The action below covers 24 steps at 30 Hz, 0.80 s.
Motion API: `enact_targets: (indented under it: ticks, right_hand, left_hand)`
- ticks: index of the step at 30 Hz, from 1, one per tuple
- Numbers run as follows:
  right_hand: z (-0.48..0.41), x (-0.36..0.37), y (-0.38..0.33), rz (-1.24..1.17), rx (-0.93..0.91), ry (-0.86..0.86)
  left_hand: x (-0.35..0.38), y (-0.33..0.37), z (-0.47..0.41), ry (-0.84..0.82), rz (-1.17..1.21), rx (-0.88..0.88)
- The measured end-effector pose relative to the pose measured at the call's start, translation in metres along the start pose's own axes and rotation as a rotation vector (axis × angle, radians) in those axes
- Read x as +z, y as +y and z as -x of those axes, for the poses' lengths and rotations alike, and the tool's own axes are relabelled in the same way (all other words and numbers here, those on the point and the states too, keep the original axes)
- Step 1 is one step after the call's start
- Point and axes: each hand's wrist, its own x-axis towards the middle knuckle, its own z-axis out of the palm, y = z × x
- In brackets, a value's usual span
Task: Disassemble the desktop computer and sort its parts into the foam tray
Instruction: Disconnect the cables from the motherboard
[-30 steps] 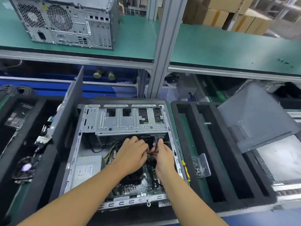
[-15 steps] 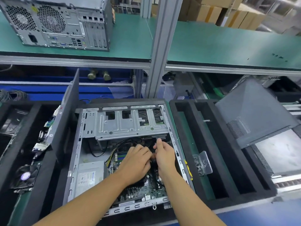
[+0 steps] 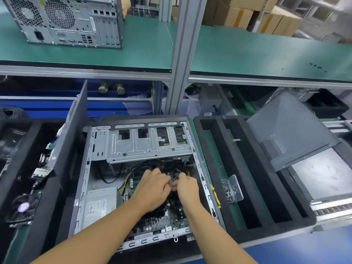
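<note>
Both the left hand [image 3: 152,189] and right hand [image 3: 187,188] pinch a dark connector [image 3: 174,176], seemingly mid-unplugging; next likely needs a straight pull.

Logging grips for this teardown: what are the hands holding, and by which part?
The left hand and right hand pinch a small dark cable connector over the motherboard; exact spot hidden.

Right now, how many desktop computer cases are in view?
2: a closed tower on the upper shelf, far left; an open case under the hands. Another may hide behind the grey side panel.
</note>
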Motion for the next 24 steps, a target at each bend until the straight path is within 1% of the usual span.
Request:
enact_targets:
  ticks: [3, 5, 8, 9, 12, 14, 15, 21, 24]
  right_hand:
    - [0.000, -0.006, 0.004, 0.291, -0.104, 0.092]
    - [0.004, -0.006, 0.006, 0.328, -0.164, 0.150]
    - [0.003, 0.002, 0.007, 0.311, -0.289, 0.244]
    - [0.002, 0.003, 0.004, 0.300, -0.312, 0.242]
    - [-0.009, 0.004, -0.007, 0.076, -0.261, 0.132]
    - [-0.016, 0.002, -0.012, -0.077, -0.214, 0.106]
    - [-0.019, 0.002, -0.013, -0.109, -0.195, 0.109]
    - [-0.022, 0.009, -0.014, -0.100, -0.180, 0.209]
    - [-0.022, 0.009, -0.015, -0.083, -0.189, 0.228]
  left_hand:
    - [0.008, -0.003, 0.002, -0.046, -0.052, 0.033]
    - [0.013, -0.005, 0.004, -0.055, -0.118, 0.067]
    - [0.016, -0.005, 0.004, -0.025, -0.220, 0.070]
    - [0.015, -0.005, 0.004, -0.003, -0.245, 0.073]
    - [0.013, -0.005, 0.005, 0.064, -0.273, 0.086]
    - [0.011, -0.004, 0.007, 0.069, -0.284, 0.088]
    - [0.009, -0.002, 0.007, 0.063, -0.296, 0.089]
    - [-0.004, 0.000, 0.008, 0.104, -0.308, 0.039]
    - [-0.008, 0.002, 0.008, 0.094, -0.303, 0.020]
